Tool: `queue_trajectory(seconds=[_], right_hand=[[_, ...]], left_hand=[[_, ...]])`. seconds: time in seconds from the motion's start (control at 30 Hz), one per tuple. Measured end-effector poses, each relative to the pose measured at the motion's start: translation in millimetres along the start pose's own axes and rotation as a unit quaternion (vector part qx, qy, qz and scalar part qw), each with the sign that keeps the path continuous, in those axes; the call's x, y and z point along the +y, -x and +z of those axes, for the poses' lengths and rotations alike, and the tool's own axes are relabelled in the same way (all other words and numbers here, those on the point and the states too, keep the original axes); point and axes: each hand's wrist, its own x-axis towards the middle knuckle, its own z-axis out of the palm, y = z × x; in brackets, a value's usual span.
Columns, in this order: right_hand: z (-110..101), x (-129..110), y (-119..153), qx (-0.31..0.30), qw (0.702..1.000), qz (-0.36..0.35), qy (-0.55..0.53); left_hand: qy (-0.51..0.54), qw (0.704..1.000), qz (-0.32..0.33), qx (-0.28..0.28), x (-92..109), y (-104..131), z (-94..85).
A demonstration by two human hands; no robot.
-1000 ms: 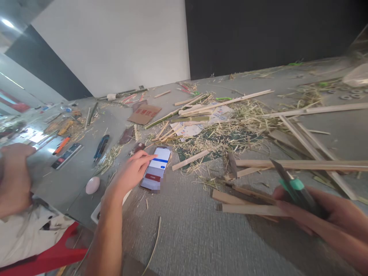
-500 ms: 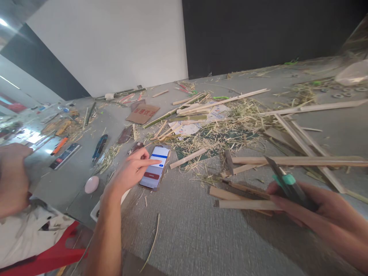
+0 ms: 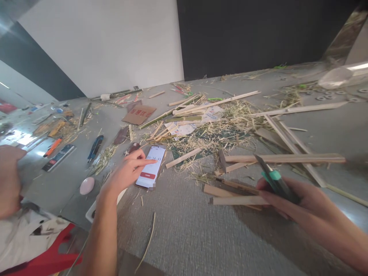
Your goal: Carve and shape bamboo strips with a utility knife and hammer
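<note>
My left hand (image 3: 126, 172) has its index finger stretched over the lit screen of a phone (image 3: 148, 177) lying on the grey table; the other fingers are curled, and the hand holds nothing. The screen shows large timer digits and a red bar. On the right, my right hand (image 3: 290, 199) is closed around a dark utility knife (image 3: 280, 186) with green tape, its blade pointing up and left. Flat bamboo strips (image 3: 235, 200) lie by the fingertips of that hand.
Bamboo shavings (image 3: 212, 138) and long strips spread across the middle. Longer strips (image 3: 287, 158) cross at the right. A cardboard piece (image 3: 139, 114), a blue cutter (image 3: 95, 148), a second phone (image 3: 59, 157) and a pink oval object (image 3: 87, 186) are left. Another person's arm (image 3: 8, 180) is far left.
The phone screen has switched from a blue-and-white pop-up to timer digits. The view has shifted slightly, so most things sit further left; both hands keep nearly the same poses.
</note>
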Motion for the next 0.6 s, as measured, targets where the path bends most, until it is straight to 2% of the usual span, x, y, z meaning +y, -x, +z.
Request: queue_trajectory(seconds=[0.1,0.2,0.47,0.6], right_hand=[[-0.8,-1.1,-0.6,-0.057,0.998,0.003,-0.024],[-2.1,0.5,-1.6,-0.076,0.997,0.0,-0.033],[-3.2,-0.5,-0.3,-0.091,0.995,-0.014,-0.044],[-4.4,-3.0,1.0,-0.101,0.993,-0.019,-0.052]], left_hand=[[-0.007,0.998,-0.056,0.007,5.1,-1.9,-1.0],[-0.019,0.994,-0.104,0.021,7.1,-3.5,-0.9],[-0.004,0.992,-0.123,0.022,0.2,-4.2,3.4],[-0.003,0.99,-0.139,0.004,-0.5,-4.1,3.6]])
